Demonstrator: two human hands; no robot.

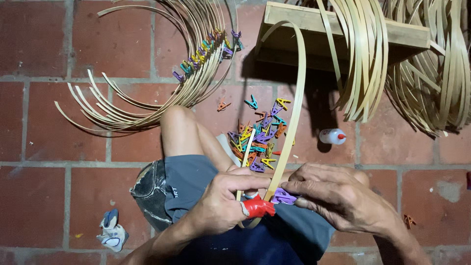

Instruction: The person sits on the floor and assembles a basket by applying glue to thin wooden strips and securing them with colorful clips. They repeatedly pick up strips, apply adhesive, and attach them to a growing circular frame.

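My left hand grips the overlapping ends of a bent bamboo strip that loops up toward a wooden stool; red tape wraps its thumb. My right hand pinches a purple plastic clip onto the strip where the ends meet. Both hands work over my lap, above dark shorts. A pile of small coloured clips lies on the brick floor just beyond my knee.
A stack of curved bamboo hoops held with coloured clips lies at the upper left. A wooden stool draped with bamboo strips stands at the top right. A small white glue bottle with a red cap lies beside it. A crumpled rag sits lower left.
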